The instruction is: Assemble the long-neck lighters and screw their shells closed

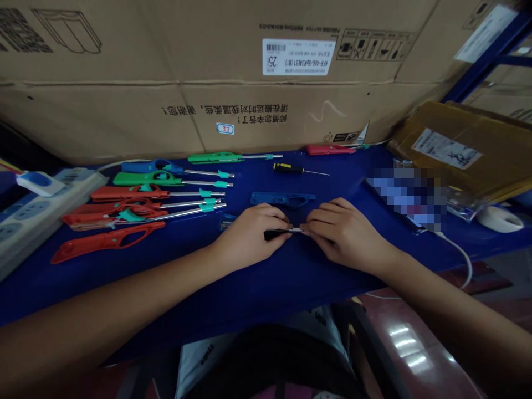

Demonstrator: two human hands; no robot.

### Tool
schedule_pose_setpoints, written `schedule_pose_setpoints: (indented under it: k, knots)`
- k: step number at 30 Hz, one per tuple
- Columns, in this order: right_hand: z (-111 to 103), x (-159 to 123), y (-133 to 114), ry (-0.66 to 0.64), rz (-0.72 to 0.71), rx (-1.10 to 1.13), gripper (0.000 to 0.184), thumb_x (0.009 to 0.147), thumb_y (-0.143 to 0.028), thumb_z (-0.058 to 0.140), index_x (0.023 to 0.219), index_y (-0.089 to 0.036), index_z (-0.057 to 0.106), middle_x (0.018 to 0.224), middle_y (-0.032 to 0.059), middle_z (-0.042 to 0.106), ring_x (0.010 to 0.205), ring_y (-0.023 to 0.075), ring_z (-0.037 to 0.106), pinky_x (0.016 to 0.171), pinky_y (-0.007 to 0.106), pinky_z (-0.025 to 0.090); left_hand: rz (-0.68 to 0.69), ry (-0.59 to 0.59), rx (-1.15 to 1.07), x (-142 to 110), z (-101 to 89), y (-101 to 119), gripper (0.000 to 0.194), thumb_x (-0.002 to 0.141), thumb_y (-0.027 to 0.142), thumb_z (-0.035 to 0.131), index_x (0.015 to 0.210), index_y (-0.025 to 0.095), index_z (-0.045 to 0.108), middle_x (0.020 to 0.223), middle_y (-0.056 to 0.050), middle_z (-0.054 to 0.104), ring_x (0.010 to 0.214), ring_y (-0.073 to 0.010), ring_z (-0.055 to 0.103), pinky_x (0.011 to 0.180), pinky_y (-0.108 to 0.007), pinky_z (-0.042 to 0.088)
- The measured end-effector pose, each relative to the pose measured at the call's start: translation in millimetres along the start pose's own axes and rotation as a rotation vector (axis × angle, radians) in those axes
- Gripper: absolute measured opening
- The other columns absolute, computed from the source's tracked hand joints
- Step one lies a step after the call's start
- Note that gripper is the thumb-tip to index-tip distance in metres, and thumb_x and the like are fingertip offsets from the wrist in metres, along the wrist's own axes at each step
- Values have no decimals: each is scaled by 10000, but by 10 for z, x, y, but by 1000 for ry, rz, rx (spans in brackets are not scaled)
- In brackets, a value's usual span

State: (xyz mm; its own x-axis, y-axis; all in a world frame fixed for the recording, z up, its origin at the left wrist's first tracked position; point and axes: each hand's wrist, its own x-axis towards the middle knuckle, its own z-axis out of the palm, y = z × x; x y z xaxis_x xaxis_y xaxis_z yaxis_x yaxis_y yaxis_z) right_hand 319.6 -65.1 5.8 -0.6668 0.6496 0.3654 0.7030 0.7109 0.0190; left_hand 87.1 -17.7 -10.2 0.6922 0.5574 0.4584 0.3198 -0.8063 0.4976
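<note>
My left hand [255, 233] and my right hand [347, 235] meet over the blue tabletop, fingertips closed. Between them runs a small thin piece [296, 229], pale where it shows; its kind I cannot make out. A dark area lies under my left fingers, and I cannot tell if it belongs to that piece. Just behind my hands lies an empty-looking blue lighter casing half [282, 199]. Beside my left hand, partly covered by it, is a small clear blue part [226, 221].
Several long-necked lighters [166, 194], red, green and blue, lie at left near a power strip [54, 205]. A screwdriver [291, 168] and a red lighter [332, 149] lie behind. At right are a phone [403, 197], tape roll [500, 219] and parcel [453, 144]. A large carton [224, 55] walls the back.
</note>
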Motion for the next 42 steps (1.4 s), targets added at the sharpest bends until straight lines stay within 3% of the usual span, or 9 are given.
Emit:
schedule_pose_setpoints:
  k: [11, 19, 21, 25, 29, 35, 39, 42]
  knots:
    - [-152, 191, 195, -138, 119, 302, 106, 921, -187, 661, 914, -226, 759, 962, 22, 751, 874, 188, 679, 815, 361, 457, -151, 15, -1, 34, -40, 94, 166, 843, 152, 717, 998, 194, 761, 1019, -44, 768, 952, -203, 730, 917, -347, 596]
    - [-188, 481, 173, -41, 158, 345, 167, 898, -142, 625, 996, -189, 752, 964, 63, 744, 896, 209, 682, 821, 350, 524, -254, 108, -192, -1, -256, 77, 382, 801, 200, 717, 1182, 191, 690, 1205, -73, 721, 1133, -231, 684, 1046, -400, 535]
    - [-196, 544, 150, -46, 158, 403, 145, 887, -133, 630, 953, -184, 749, 922, 55, 732, 854, 193, 671, 785, 328, 519, -235, 123, -186, -25, -366, 78, 350, 827, 206, 702, 1177, 191, 696, 1189, -69, 720, 1118, -216, 680, 1033, -378, 529]
    - [-154, 656, 102, -134, 67, 493, 104, 863, -126, 666, 904, -190, 736, 918, 39, 710, 840, 171, 653, 789, 306, 506, -160, 37, -16, -123, -516, 62, 114, 859, 207, 691, 944, 206, 767, 984, -29, 722, 892, -163, 698, 837, -293, 552]
    - [-33, 684, 75, -202, 21, 498, 87, 862, -148, 690, 915, -203, 729, 928, 25, 709, 846, 165, 654, 787, 297, 502, -118, 60, 51, -244, -475, -9, 114, 885, 227, 702, 968, 202, 776, 993, -36, 727, 902, -158, 705, 861, -276, 550]
    - [56, 622, 85, -153, -8, 564, 117, 881, -95, 670, 900, -178, 750, 891, 37, 735, 865, 167, 659, 805, 295, 500, -14, 65, 64, -300, -344, -79, 140, 943, 209, 653, 985, 222, 786, 1024, -7, 784, 919, -144, 740, 879, -249, 566]
    - [52, 620, 107, -155, -42, 575, 146, 883, -77, 654, 928, -163, 763, 912, 56, 746, 869, 173, 654, 824, 303, 495, -78, 89, 21, -287, -334, -71, 129, 911, 198, 683, 979, 217, 792, 1018, 0, 784, 898, -131, 744, 867, -214, 563]
    - [43, 637, 117, -162, -50, 570, 142, 882, -85, 655, 923, -165, 764, 910, 54, 746, 867, 176, 646, 819, 303, 490, -159, 22, 24, -234, -388, -46, 135, 876, 182, 704, 971, 219, 792, 990, 12, 785, 886, -136, 741, 849, -213, 552]
